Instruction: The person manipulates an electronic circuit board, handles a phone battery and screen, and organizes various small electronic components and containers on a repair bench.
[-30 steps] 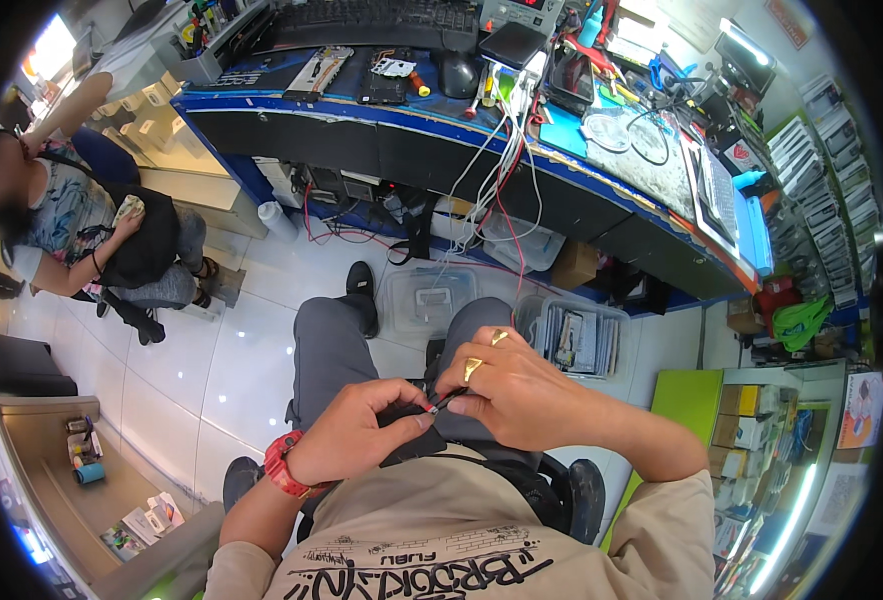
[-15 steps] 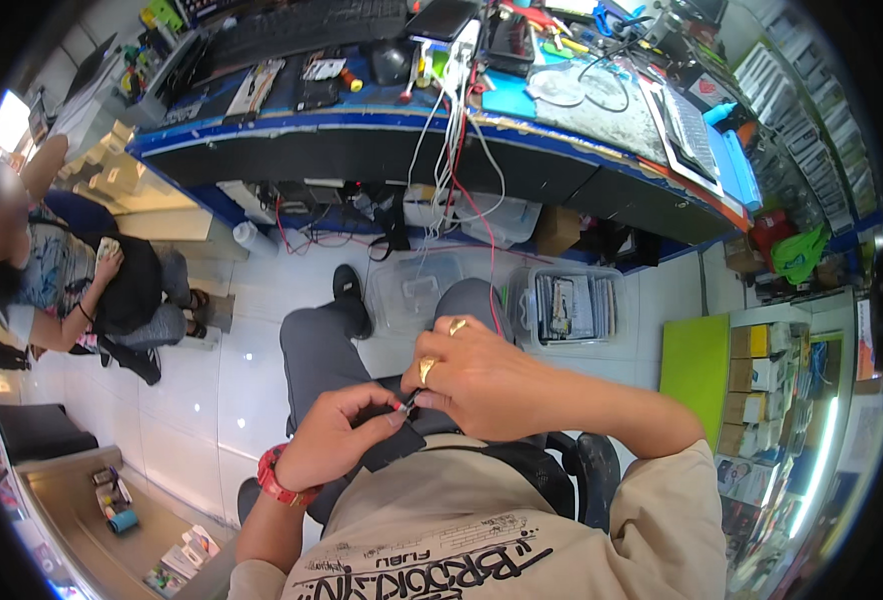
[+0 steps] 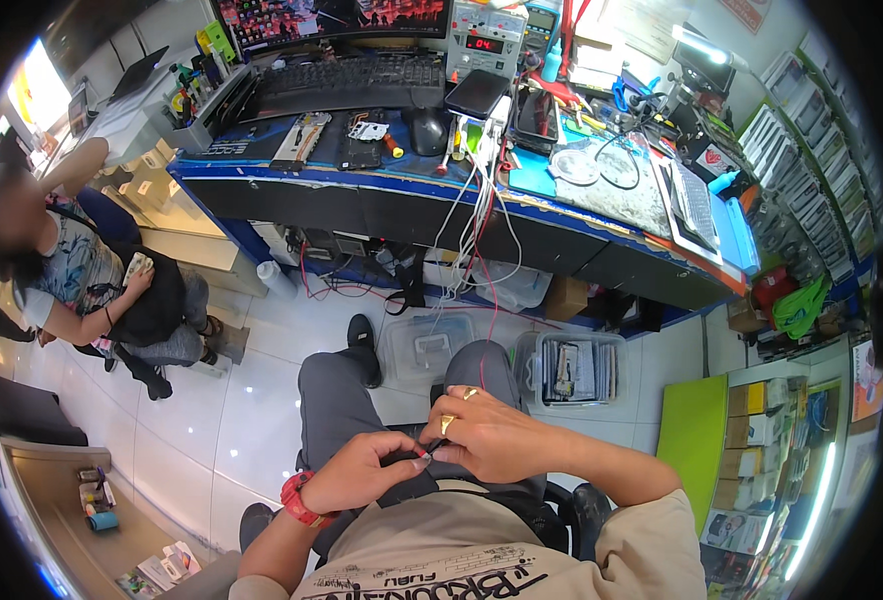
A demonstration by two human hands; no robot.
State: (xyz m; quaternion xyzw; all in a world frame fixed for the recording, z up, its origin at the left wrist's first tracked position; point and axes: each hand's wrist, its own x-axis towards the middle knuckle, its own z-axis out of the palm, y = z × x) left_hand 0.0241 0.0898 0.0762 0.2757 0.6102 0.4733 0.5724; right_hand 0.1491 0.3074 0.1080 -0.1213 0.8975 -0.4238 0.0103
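Observation:
Close together above my lap, both hands are closed at the fingertips. My left hand (image 3: 367, 470), with a red watch (image 3: 302, 500) on its wrist, pinches between thumb and forefinger. Touching those fingertips, my right hand (image 3: 497, 440), which wears two gold rings, pinches from the other side. A tiny thing with a reddish and silvery part (image 3: 426, 455) shows where the fingertips meet. Most of it is covered, and its kind cannot be told. Dark cloth or strap lies just below the hands, against the beige shirt (image 3: 432, 545).
Ahead stands a cluttered desk (image 3: 292, 190) with a keyboard (image 3: 347, 82), a mouse (image 3: 427, 130), phones and tools. White cables (image 3: 487, 165) hang over its front edge. Below are clear plastic boxes, one holding flat packets (image 3: 572, 370). Another person (image 3: 87, 260) sits at left; a green-sided shelf (image 3: 687, 440) stands at right.
The view has tilted upward, bringing the monitor and a bench power supply into sight. My hands sit lower in the picture, still pinched together. The seated person's pose is much the same.

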